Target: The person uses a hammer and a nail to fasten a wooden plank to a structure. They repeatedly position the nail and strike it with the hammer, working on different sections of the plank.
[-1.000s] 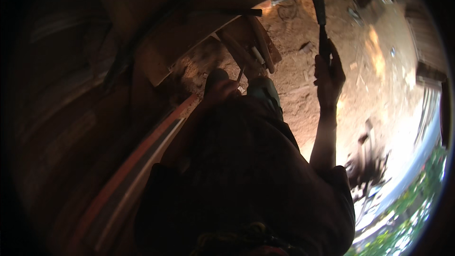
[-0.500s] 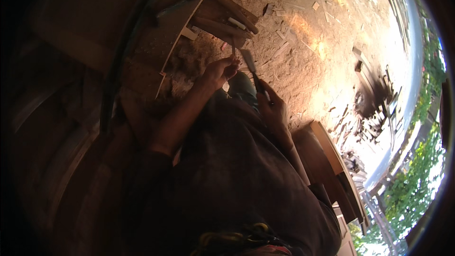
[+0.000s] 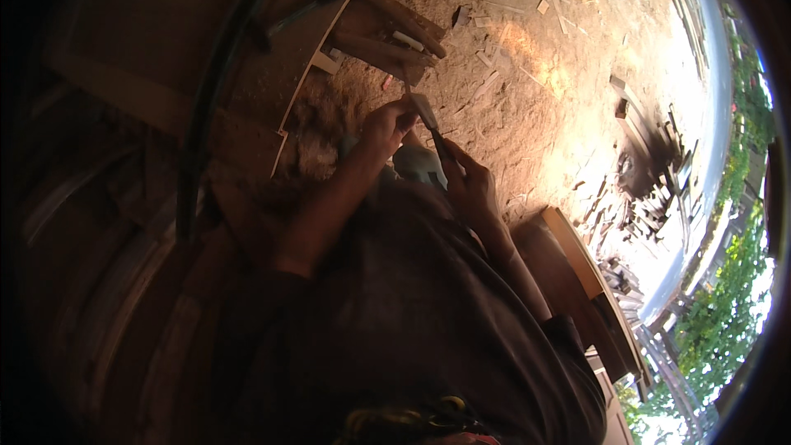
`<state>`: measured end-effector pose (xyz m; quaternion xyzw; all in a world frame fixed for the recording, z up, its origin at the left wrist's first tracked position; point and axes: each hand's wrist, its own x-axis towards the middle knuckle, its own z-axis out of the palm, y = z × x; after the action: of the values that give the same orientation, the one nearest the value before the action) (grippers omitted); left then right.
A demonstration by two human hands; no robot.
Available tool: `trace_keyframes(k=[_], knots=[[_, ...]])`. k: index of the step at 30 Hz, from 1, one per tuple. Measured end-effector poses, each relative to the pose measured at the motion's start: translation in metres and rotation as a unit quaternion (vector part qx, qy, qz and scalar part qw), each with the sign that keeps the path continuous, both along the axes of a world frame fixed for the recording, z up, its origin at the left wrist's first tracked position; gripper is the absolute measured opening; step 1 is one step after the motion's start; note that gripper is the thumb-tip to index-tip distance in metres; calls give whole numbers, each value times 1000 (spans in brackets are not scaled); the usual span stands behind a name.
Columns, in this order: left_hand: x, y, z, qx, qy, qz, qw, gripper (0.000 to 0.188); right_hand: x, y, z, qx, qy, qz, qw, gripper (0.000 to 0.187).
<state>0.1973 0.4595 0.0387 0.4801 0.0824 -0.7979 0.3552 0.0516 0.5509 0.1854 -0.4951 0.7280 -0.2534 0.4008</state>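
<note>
Flat-bladed tool point(image 3: 432, 124) — pale blade point(image 3: 424, 110), dark handle point(image 3: 440, 145) — tilted in right hand point(image 3: 468, 182), blade end beside left hand point(image 3: 386, 127). Thin stick point(image 3: 406, 82) (far end faint) points forward from left hand; contact with blade unclear.

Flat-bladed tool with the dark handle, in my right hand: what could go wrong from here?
First, the flat-bladed, dark-handled tool in your right hand might slip and nick your bare left hand, since its blade sits close by. Second, the thin, straight stick-like piece in that hand could shift under pressure. Third, if dropped, it might get lost among the pale wood scraps on the brown dirt ground.
</note>
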Motion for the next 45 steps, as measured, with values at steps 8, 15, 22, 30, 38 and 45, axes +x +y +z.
trace_keyframes(k=[8, 15, 22, 30, 38, 45], knots=[[9, 8, -29, -18, -1, 10, 1000, 16, 29, -15, 44, 11, 46, 60, 997, 37], [2, 9, -31, -76, 0, 16, 997, 13, 38, -22, 31, 23, 39, 42, 998, 36], [-4, 9, -13, -80, -13, 5, 997, 10, 32, -48, -5, 20, 71, 50, 996, 39], [6, -1, -12, -62, -67, -57, 994, 24, 38, -53, -13, 66, 65, 21, 995, 43], [29, -13, -10, -5, 202, -59, 978, 20, 29, -48, -21, 78, 57, 8, 995, 41], [12, -3, -17, -68, -13, -90, 994, 20, 39, -29, 25, 73, 49, 9, 996, 40]])
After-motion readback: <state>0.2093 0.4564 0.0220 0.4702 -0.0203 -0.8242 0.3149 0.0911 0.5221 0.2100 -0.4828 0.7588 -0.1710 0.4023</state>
